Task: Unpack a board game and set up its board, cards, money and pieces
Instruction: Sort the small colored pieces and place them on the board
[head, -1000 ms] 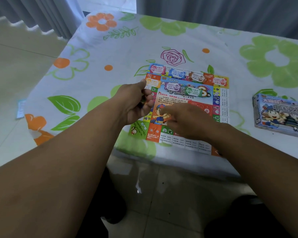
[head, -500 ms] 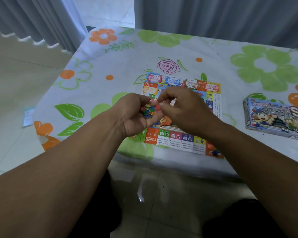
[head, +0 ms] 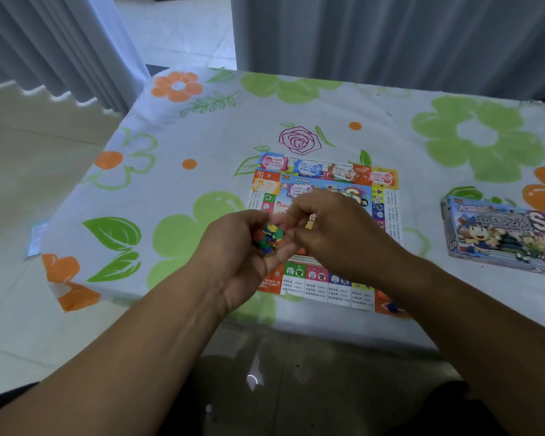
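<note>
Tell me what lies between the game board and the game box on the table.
Nothing: the head view shows only bare flowered tablecloth between game board and game box.

My right hand (head: 337, 234) has lifted off the board (head: 328, 284) and come across to meet my left hand (head: 233, 256). The left hand has loosened from a tight fist, so the coloured pieces (head: 268, 239) it cradles now show. My right fingers (head: 296, 212) now curl at that pile; whether they pinch one I cannot tell.

White tablecloth (head: 202, 146) with green-orange flowers; multicoloured board (head: 328, 180); blue box (head: 501, 234).
</note>
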`<state>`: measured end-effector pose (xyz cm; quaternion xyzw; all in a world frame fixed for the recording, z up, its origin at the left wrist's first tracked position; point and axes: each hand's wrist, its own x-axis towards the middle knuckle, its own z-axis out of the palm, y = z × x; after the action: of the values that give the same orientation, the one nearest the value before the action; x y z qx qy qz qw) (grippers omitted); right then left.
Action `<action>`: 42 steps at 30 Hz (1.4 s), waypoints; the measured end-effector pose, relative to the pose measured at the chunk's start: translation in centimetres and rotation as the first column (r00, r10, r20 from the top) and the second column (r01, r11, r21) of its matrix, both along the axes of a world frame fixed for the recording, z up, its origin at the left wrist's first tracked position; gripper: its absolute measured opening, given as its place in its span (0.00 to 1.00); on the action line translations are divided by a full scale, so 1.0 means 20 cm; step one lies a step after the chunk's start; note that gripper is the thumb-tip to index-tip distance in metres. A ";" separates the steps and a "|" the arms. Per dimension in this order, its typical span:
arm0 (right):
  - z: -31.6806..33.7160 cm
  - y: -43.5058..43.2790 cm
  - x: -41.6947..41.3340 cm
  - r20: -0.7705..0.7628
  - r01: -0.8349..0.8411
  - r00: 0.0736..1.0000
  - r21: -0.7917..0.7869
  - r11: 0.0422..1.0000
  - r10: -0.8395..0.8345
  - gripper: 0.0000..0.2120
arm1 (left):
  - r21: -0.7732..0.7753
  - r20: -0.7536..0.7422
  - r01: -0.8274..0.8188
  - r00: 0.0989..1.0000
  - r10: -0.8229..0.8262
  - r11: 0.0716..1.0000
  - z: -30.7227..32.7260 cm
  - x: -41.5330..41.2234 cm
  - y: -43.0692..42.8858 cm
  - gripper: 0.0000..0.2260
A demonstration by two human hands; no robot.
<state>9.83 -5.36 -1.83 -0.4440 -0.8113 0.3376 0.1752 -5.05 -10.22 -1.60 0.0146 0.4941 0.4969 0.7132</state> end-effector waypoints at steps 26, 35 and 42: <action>-0.32 0.24 -0.11 0.249 0.155 0.959 -0.071 0.985 -0.133 0.08 | -0.112 -0.114 -0.062 0.992 0.049 0.992 -0.06 -0.15 0.04 0.14; -0.07 0.12 -0.11 -0.143 -0.069 0.989 -0.165 0.984 0.045 0.05 | -0.031 0.021 0.007 1.000 -0.007 0.999 -0.07 -0.11 0.08 0.15; -0.09 0.09 -0.03 0.026 -0.073 0.997 -0.094 0.993 0.076 0.10 | -0.044 0.055 0.092 0.994 -0.089 0.995 -0.08 -0.06 0.08 0.11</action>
<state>9.18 -3.51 -3.55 -0.4260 -0.8132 0.3748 0.1296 -6.21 -8.58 -3.29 0.0074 0.4855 0.4525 0.7480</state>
